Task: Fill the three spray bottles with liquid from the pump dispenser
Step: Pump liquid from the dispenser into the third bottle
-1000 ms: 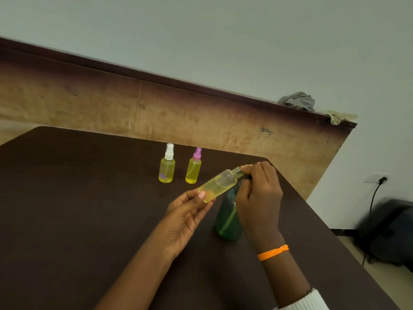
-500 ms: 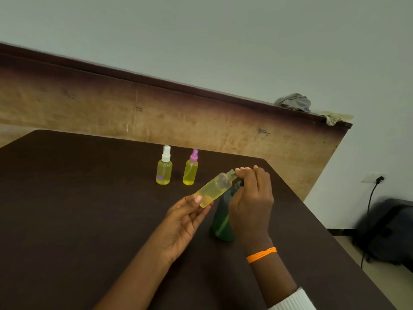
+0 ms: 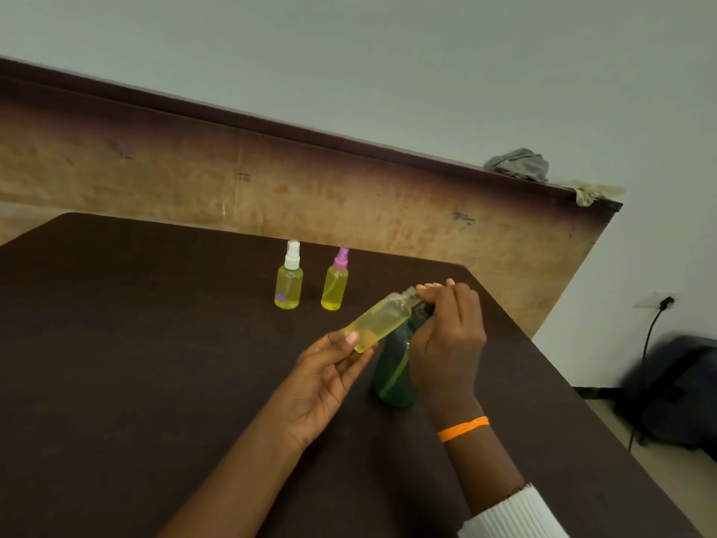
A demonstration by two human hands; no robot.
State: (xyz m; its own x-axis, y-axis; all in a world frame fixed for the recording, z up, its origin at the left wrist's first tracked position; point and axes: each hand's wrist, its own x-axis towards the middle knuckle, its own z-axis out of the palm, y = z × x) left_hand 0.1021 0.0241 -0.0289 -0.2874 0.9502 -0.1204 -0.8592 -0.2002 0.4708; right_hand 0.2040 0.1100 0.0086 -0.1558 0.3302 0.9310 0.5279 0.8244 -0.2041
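- The left hand (image 3: 326,376) sits in the middle of the frame. It holds the bottom end of the open bottle (image 3: 382,320) between its thumb and fingers.
- The open bottle has no cap. It leans over, with its neck pointing to the upper right.
- The right hand (image 3: 446,335) is just right of the middle. Its fingers are bent over the top of the green pump dispenser (image 3: 395,366), and the fingertips are right at the bottle's neck. The pump head is hidden under the hand, so I cannot tell if it is being pushed down.
- The pump dispenser stands on the dark table (image 3: 155,343), just below the leaning bottle.
- The open bottle has yellow liquid in its lower part. The part near the neck looks paler.
- In the last second not much has changed. Both hands have stayed in the same hold, and the view has only shifted a little. The liquid level looks about the same. I think the pumping goes on in small squirts.
- Two more bottles stand above the middle of the frame. The white-cap bottle (image 3: 289,279) and the pink-cap bottle (image 3: 335,283) both have caps on and yellow liquid inside.
- So I think this is the last bottle to fill. It will then need its cap.
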